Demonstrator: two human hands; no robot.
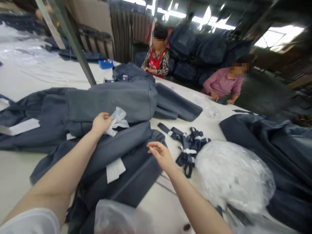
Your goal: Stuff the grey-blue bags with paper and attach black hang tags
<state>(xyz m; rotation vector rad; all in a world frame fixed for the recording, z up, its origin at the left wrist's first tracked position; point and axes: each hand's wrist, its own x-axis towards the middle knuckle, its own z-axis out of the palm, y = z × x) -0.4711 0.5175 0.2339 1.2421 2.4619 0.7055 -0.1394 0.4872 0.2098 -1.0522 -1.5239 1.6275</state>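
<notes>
My left hand [102,123] is closed on a crumpled white sheet [118,119]; whether it is paper or thin plastic I cannot tell. It is held over a pile of dark blue-grey fabric pieces [112,99]. My right hand [161,154] hovers above a dark fabric piece [146,175], thumb and fingertips pinched together; anything between them is too small to make out. A white paper label [115,170] lies on the fabric below my hands. Dark straps with white buckles [187,143] are heaped just right of my right hand.
A clear plastic bag of white pieces [234,172] bulges at the right, beside more dark fabric [275,146]. A slanting metal post [73,42] rises from the white table [175,198]. A blue box [106,64] stands farther back. Two people [158,58] work across the table.
</notes>
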